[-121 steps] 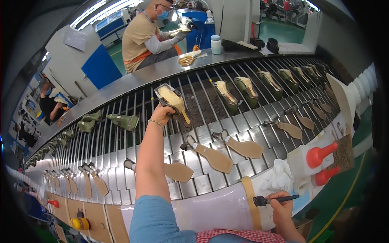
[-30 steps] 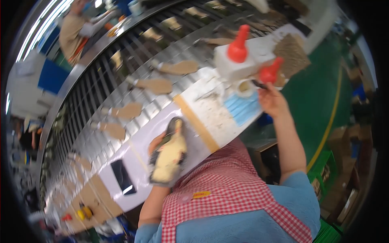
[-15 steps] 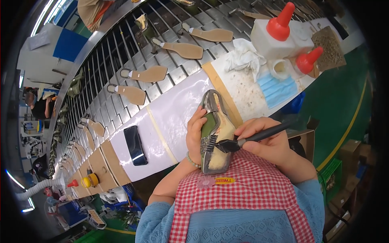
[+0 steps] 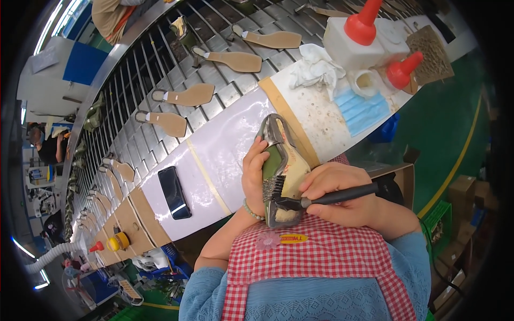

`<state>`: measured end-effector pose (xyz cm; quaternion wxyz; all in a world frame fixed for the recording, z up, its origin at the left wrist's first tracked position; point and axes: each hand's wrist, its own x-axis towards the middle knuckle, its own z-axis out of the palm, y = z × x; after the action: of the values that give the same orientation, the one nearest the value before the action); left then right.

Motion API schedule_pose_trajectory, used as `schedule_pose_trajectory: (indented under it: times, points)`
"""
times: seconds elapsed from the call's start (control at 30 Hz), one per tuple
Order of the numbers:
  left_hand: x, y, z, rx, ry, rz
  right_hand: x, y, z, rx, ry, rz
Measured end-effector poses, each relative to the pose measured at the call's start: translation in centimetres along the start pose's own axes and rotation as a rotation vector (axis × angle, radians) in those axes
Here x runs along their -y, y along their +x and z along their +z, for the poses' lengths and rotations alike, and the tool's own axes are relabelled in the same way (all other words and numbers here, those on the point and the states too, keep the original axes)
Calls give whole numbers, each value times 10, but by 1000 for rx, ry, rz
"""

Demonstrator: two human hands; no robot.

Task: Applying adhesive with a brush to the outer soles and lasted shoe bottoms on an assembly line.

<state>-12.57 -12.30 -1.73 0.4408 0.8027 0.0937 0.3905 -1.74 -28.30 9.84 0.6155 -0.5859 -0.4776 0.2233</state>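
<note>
My left hand (image 4: 254,181) is wrapped around the left side of a green shoe (image 4: 273,160), holding it sole-up with one end against my apron. The shoe's underside is pale, with darker grey edges. In my right hand (image 4: 349,175) is a brush (image 4: 356,192) with a black handle and dark bristles. Its bristles lie across the shoe's left edge, near the end closest to me, beside the fingers of my left hand. The palm side of my left hand is hidden by the shoe.
Tan soles (image 4: 231,61) with heel straps lie on the slatted metal conveyor (image 4: 225,91). A phone (image 4: 174,192) rests on the white sheet. White bottles with red nozzles (image 4: 361,29), crumpled tissue (image 4: 317,68) and a blue face mask (image 4: 361,111) sit at right.
The brush in my right hand has moved slightly toward my body along the shoe. My left hand keeps its hold. The whole view has shifted a little.
</note>
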Motion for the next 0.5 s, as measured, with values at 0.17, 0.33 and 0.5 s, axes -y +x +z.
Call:
schedule_pose_trajectory:
  times: [0.17,0.33,0.5]
  points:
    - [-1,2,-2,17,-32,-17,5,4,-2,-116,-166,-26]
    - [4,1,-13,54,-108,-86,11,5,2,-8,-66,-32]
    - [26,35,-58,524,-145,-153,11,8,-4,-394,636,184]
